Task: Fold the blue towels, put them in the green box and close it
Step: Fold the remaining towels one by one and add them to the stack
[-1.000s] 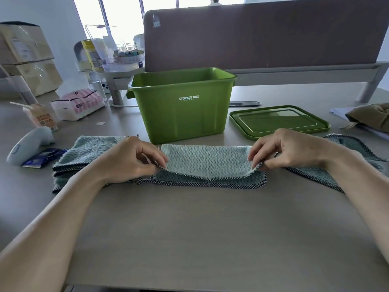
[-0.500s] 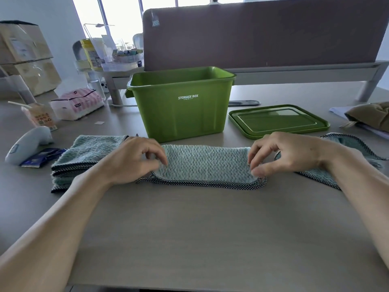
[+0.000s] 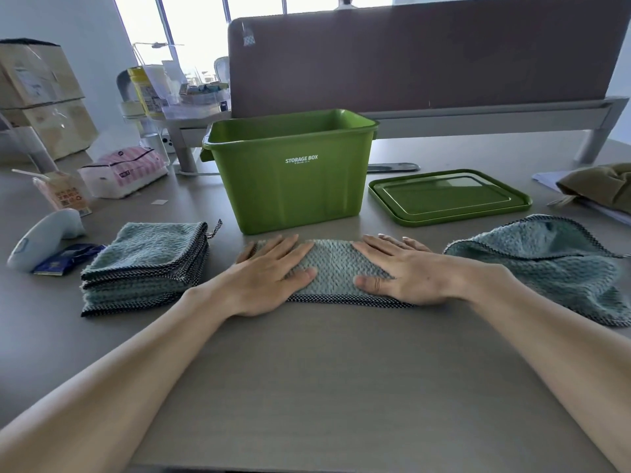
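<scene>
Here, your left hand lay flat, fingers straight and spread, pressing down on the left end of the folded blue towel. Your right hand did the same on the right end, palm down with fingers extended, and neither hand pinched anything. The towel was a narrow strip lying across the table between your hands, its dark checked hem along the near edge. Its far edge was just in front of the green box.

The box stood upright and uncovered, with "STORAGE BOX" printed on its front wall. Its green lid lay flat on the table to the right of it, apart from the box.

To the left of your left hand sat a stack of folded towels. To the right of your right hand lay a rumpled, unfolded towel.

Farther left were a white handheld device, a dark blue packet and a pink-striped tissue pack. An olive cloth lay at the far right.
</scene>
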A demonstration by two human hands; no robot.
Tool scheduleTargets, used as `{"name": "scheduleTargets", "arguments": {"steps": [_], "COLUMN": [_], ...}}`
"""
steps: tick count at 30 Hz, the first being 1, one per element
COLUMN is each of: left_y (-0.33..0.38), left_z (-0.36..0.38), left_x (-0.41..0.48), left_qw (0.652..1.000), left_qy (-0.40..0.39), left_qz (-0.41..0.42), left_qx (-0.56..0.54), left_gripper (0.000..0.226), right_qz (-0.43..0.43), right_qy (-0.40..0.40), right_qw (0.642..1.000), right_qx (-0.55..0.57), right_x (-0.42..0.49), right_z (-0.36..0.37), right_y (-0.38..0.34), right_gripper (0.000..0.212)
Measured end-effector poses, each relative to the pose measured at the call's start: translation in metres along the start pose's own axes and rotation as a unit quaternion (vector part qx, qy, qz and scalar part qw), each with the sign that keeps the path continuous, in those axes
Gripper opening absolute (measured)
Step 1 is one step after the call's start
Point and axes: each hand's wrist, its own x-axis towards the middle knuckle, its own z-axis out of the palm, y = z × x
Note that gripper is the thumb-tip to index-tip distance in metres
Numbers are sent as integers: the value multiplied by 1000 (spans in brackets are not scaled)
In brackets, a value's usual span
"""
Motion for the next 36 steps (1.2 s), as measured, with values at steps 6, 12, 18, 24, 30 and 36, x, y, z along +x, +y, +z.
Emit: {"name": "scheduleTargets", "arguments": {"steps": [6,12,18,24,30,36], "left_y": [-4,-9,-22,-25,-28,-17], "left_z": [-4,-16,-27,-37,-25,-10], "left_x": [0,-2,-12,-31,-30,-21], "left_qw": [999,968,943,899,941,951], "left_qy": [16,145,20,-102,-11,99], "left_qz": [-44,-109,-42,115,176,238], "left_qx": [-21,-175,-330,-410,-288,-173], "left_gripper": [84,64,44,50,64,30], "right_qz": [14,-24,-70,-70,-114,-125], "right_qy": [-27,-3,44,195,204,176], "right_qw": [999,1000,996,975,967,970], "right_qx": [-18,3,30,79,104,110], "right_x": [-2,-3,-6,-7,-7,-8], "right_z": [-2,-8,-17,-18,-17,-15], "right_y": [0,8,16,11,20,19], "right_gripper": [98,84,66,63,44,44]}}
